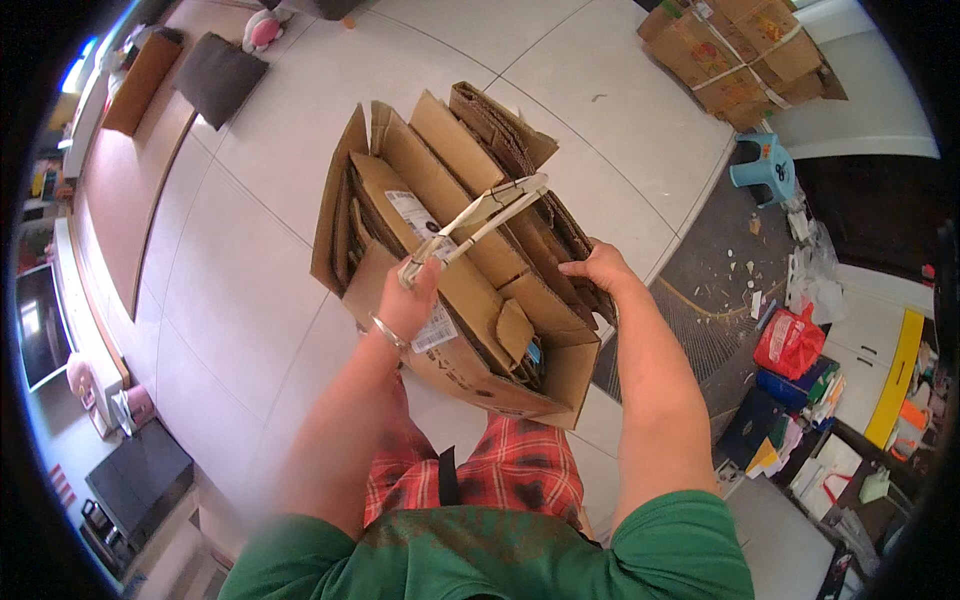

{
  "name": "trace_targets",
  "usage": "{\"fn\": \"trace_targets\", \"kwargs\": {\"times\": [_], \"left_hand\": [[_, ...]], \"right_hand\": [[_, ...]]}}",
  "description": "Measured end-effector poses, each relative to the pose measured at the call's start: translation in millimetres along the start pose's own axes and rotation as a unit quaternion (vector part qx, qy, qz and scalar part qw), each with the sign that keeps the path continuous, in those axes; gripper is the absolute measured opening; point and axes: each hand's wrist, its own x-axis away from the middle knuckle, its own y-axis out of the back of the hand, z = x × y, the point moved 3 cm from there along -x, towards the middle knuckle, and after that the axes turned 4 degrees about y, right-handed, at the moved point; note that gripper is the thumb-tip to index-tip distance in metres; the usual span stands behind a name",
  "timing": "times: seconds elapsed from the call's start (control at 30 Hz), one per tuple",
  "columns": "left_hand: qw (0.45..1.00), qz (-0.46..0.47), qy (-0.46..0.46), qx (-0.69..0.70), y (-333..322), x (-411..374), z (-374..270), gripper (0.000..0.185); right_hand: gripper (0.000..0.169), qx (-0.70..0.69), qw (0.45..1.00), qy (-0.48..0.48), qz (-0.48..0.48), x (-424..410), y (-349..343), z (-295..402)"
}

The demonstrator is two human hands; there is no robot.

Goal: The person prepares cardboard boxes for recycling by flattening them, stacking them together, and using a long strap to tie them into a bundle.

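Observation:
A brown cardboard box (465,382) packed with flattened cardboard (480,247) is in front of my legs, its open top facing me. My left hand (411,300) is closed around one end of a pale looped strap (487,217), which runs across the top of the cardboard to the far right side. At the right side, my right hand (600,268) grips the edge of the folded sheets, thumb on top and the other fingers hidden behind. Printed labels (411,213) show on some of the cardboard. The underside of the box is hidden.
Pale floor tiles (225,292) surround the box. A tied cardboard bundle (739,52) stands against the wall at upper right. Below it are a blue plastic stool (765,171), a dark mat (697,255) with scattered debris and a red bag (789,343). A grey cushion (221,79) lies at upper left.

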Motion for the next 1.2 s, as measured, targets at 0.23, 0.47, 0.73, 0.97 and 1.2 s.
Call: {"fn": "trace_targets", "kwargs": {"times": [0.23, 0.47, 0.73, 0.97, 1.2], "left_hand": [[0.986, 0.014, 0.024, 0.165, 13.6, -8.6, 1.7, 0.017], [0.953, 0.024, -0.084, -0.292, 69.8, -11.5, -33.1, 0.022], [0.829, -0.045, -0.075, -0.552, 130.2, -24.2, -31.1, 0.027], [0.839, -0.070, -0.108, -0.528, 149.0, -46.1, -34.7, 0.030], [0.837, -0.049, -0.105, -0.534, 152.3, -63.0, -22.7, 0.030]], "right_hand": [[0.028, 0.164, 0.979, 0.003, -0.124, 35.4, -37.2, -4.7], [0.033, -0.091, 0.991, -0.022, -0.091, 140.4, -198.3, 12.5], [0.040, -0.557, 0.815, -0.161, 0.015, 130.4, -278.2, 66.2], [0.030, -0.329, 0.939, 0.040, -0.095, 70.9, -260.3, 53.7], [0.018, -0.285, 0.958, -0.027, -0.004, 85.1, -240.0, 35.5]]}}
